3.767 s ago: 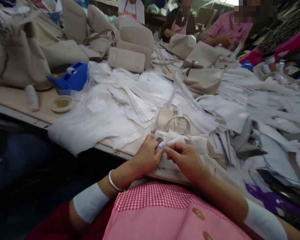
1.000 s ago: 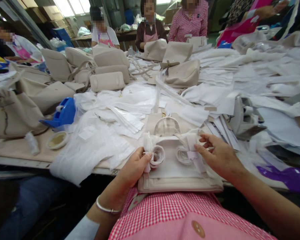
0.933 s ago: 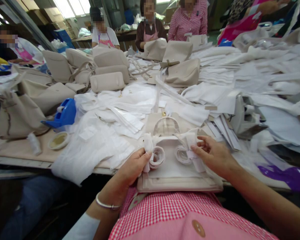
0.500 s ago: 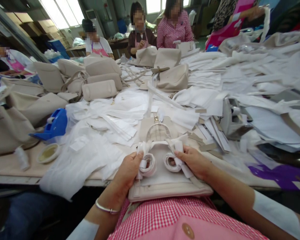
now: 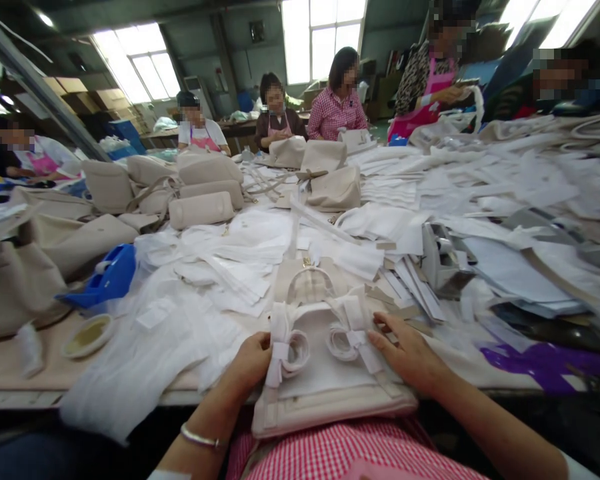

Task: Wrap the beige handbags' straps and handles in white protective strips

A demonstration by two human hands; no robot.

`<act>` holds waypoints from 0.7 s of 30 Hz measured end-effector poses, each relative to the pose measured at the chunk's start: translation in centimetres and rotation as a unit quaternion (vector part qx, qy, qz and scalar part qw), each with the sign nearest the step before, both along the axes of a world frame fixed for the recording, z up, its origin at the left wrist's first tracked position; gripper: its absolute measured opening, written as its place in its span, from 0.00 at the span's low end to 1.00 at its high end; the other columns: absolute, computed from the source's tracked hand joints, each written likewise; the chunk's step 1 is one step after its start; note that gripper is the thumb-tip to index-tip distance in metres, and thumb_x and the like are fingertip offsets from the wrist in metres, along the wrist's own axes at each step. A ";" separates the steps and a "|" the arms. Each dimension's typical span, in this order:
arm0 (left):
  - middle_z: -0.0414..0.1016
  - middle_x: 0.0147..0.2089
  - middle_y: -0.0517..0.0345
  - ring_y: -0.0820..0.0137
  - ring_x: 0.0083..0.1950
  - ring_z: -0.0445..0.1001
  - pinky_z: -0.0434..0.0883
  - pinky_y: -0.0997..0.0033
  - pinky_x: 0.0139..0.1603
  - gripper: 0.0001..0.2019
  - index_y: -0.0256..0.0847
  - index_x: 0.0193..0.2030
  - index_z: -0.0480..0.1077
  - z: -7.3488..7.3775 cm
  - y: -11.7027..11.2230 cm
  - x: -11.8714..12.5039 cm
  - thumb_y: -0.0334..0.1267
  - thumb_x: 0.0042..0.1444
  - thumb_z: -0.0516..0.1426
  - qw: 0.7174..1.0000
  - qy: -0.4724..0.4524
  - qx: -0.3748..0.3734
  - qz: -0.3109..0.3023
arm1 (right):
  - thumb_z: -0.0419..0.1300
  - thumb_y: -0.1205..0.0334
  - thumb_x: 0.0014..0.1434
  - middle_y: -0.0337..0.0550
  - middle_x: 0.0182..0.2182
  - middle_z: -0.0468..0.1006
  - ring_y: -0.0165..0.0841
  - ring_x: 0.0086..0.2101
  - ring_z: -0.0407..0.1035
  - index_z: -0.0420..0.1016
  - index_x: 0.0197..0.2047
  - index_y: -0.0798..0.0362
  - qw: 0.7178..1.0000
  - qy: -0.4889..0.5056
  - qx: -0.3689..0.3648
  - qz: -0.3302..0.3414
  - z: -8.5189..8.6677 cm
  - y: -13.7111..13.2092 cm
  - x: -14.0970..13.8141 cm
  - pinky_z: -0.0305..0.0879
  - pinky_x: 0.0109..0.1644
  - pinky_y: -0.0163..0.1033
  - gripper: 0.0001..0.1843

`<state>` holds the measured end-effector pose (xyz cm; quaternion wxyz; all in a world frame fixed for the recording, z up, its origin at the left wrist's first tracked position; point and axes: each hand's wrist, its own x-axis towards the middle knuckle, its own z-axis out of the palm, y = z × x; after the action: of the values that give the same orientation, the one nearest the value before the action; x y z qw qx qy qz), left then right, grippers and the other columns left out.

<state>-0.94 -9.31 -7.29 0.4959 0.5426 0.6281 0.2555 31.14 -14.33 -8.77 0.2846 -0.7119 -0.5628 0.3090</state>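
Observation:
A cream handbag (image 5: pixel 325 380) lies on the table edge against my body, white lining sheet on its near face. Its two strap ends are wrapped in white foam, each with a coiled roll: the left roll (image 5: pixel 296 352) and the right roll (image 5: pixel 341 341). My left hand (image 5: pixel 250 365) is at the bag's left side by the wrapped strap, fingers loosely apart and partly hidden by it. My right hand (image 5: pixel 405 350) is open at the right side, thumb close to the right wrap, fingers spread. An arched handle (image 5: pixel 310 272) shows behind the bag.
White foam sheets (image 5: pixel 180 333) spread at left. A blue tape dispenser (image 5: pixel 105 277), a dish of yellowish paste (image 5: pixel 87 335) and a grey tape dispenser (image 5: pixel 443 260) stand around. Cream bags (image 5: pixel 203 210) are piled further back. Several co-workers sit or stand across the table.
Both hands have loosened from the wrapped strap ends and moved outward to the bag's sides. The rolls now sit on the bag without fingers on them. The camera view has tilted up.

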 end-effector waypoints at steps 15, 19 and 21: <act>0.80 0.30 0.53 0.63 0.27 0.75 0.71 0.68 0.28 0.16 0.35 0.39 0.76 17.6 4.8 0.0 0.39 0.41 0.62 0.995 -0.001 -0.059 -0.083 | 0.65 0.37 0.49 0.53 0.54 0.76 0.48 0.54 0.69 0.76 0.52 0.53 0.925 0.377 -0.018 -0.040 2.9 1.0 -1.4 0.69 0.53 0.50 0.34; 0.76 0.26 0.56 0.63 0.28 0.74 0.65 0.71 0.25 0.10 0.37 0.29 0.75 22.8 6.4 2.9 0.41 0.41 0.60 0.942 0.296 0.077 -0.140 | 0.65 0.36 0.50 0.54 0.52 0.77 0.49 0.54 0.69 0.77 0.49 0.53 0.918 0.392 -0.006 -0.059 2.4 1.3 -0.1 0.70 0.50 0.49 0.33; 0.74 0.24 0.56 0.65 0.27 0.73 0.63 0.72 0.25 0.13 0.37 0.24 0.74 23.5 6.7 5.8 0.47 0.46 0.59 0.877 0.407 0.136 -0.215 | 0.63 0.35 0.52 0.54 0.53 0.76 0.48 0.54 0.68 0.77 0.48 0.52 0.910 0.410 -0.001 -0.059 2.3 1.6 0.4 0.71 0.48 0.47 0.32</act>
<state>4.81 -2.66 16.24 0.1608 0.7827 0.6010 -0.0178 31.53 -12.78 -6.48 0.5071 -0.5546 -0.3531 0.5573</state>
